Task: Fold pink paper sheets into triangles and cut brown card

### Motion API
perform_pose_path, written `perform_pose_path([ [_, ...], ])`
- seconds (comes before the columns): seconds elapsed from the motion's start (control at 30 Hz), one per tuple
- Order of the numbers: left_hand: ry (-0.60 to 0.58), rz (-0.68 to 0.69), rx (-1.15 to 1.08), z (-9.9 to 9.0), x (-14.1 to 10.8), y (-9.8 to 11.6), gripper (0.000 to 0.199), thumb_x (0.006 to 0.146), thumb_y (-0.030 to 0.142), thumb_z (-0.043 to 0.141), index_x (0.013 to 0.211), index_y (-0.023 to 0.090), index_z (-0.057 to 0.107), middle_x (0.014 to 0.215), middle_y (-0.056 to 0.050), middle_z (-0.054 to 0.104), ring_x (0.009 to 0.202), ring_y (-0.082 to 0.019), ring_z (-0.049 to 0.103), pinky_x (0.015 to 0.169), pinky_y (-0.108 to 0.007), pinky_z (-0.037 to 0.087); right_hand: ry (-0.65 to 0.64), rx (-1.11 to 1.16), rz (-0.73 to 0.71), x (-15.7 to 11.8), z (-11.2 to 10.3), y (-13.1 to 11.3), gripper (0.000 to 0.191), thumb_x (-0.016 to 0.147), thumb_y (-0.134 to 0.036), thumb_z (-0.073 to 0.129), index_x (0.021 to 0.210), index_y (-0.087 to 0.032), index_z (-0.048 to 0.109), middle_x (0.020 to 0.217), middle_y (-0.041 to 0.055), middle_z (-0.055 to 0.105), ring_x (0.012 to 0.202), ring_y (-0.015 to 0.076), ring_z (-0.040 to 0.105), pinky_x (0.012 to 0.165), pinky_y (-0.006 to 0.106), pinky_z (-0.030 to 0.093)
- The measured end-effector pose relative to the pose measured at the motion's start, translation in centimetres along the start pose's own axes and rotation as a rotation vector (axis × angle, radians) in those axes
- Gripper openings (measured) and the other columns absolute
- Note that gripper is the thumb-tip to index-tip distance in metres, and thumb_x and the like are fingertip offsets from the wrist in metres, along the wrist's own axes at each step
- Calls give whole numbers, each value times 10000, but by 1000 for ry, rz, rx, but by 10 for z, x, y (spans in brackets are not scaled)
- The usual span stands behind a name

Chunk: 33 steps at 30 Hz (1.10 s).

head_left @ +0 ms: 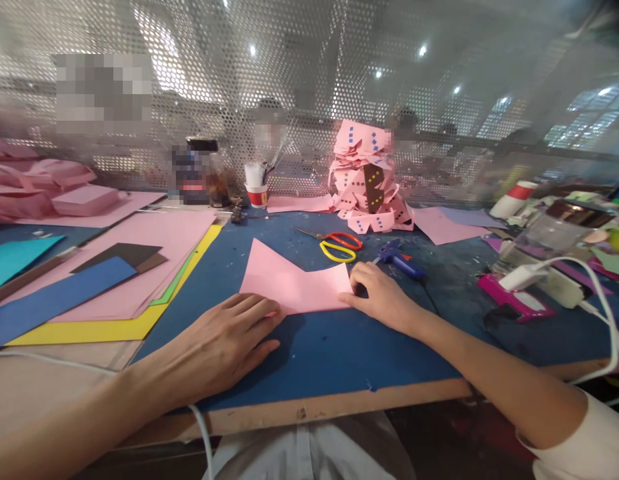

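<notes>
A sheet of pink paper (pixel 294 287) with a crease down its middle lies in front of me, its two sides slightly raised. My left hand (pixel 239 333) rests flat over its lower left corner, fingers stretched out and the thumb apart on the blue mat. At the right edge of the paper, my right hand (pixel 372 293) pinches it between thumb and fingers. Just beyond the paper are scissors (pixel 339 247) with red and yellow handles. A blue glue gun (pixel 399 259) lies behind my right hand.
Coloured sheets (pixel 184 267) are stacked at left, with folded pink pieces (pixel 84 200) behind. Patterned pink paper pieces (pixel 364 180) form a pile near the perforated metal screen (pixel 309 80). A paper cup (pixel 257 193) holds tools. At right are a magenta device (pixel 514 298) and white cable (pixel 609 313).
</notes>
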State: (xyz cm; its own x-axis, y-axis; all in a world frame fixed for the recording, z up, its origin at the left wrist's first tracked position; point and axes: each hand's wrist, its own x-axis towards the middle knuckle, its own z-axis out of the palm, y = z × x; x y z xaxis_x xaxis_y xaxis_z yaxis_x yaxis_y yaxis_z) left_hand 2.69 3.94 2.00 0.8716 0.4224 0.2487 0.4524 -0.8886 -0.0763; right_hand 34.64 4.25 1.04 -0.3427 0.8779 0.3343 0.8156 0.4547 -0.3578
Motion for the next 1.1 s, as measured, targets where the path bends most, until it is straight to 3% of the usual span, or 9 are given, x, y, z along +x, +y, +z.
perform_pose_path([
  [0.13, 6, 9, 27, 2, 3, 2, 343, 1010, 338, 464, 1275, 161, 592, 1201, -126, 627, 1061, -255, 609, 924, -420, 523, 7, -3, -15, 0, 1, 1, 341, 873, -299, 697, 682, -215, 427, 814, 1, 555, 813, 177, 494, 761, 316, 390],
  [0.33, 7, 12, 20, 5, 4, 0, 398, 1009, 354, 468, 1380, 219, 514, 1214, -101, 609, 1042, -243, 601, 917, -433, 514, 1, -20, -4, 0, 1, 2, 322, 876, -318, 695, 695, -215, 448, 823, 11, 570, 832, 189, 497, 759, 314, 397],
  [0.6, -43, 18, -4, 1, 14, 0, 319, 1018, 356, 436, 1261, 218, 589, 1144, -96, 615, 995, -243, 600, 892, -437, 500, -3, -25, 6, 0, -1, 1, 315, 875, -316, 696, 699, -215, 455, 824, 11, 568, 830, 188, 495, 753, 314, 404],
  [0.83, -53, 9, -8, -1, 17, 0, 379, 1019, 373, 431, 1383, 290, 496, 1114, -78, 611, 952, -242, 597, 860, -448, 499, -6, -13, 14, -1, -2, -2, 304, 877, -298, 690, 700, -216, 457, 825, 13, 567, 836, 190, 500, 762, 316, 411],
  [1.1, 7, 45, -41, 3, 21, 3, 324, 1018, 336, 449, 1291, 202, 560, 1224, -93, 619, 1077, -244, 584, 932, -421, 481, 12, 26, 57, -1, -2, -2, 288, 855, -290, 700, 703, -214, 468, 858, 16, 566, 854, 188, 522, 779, 321, 427],
])
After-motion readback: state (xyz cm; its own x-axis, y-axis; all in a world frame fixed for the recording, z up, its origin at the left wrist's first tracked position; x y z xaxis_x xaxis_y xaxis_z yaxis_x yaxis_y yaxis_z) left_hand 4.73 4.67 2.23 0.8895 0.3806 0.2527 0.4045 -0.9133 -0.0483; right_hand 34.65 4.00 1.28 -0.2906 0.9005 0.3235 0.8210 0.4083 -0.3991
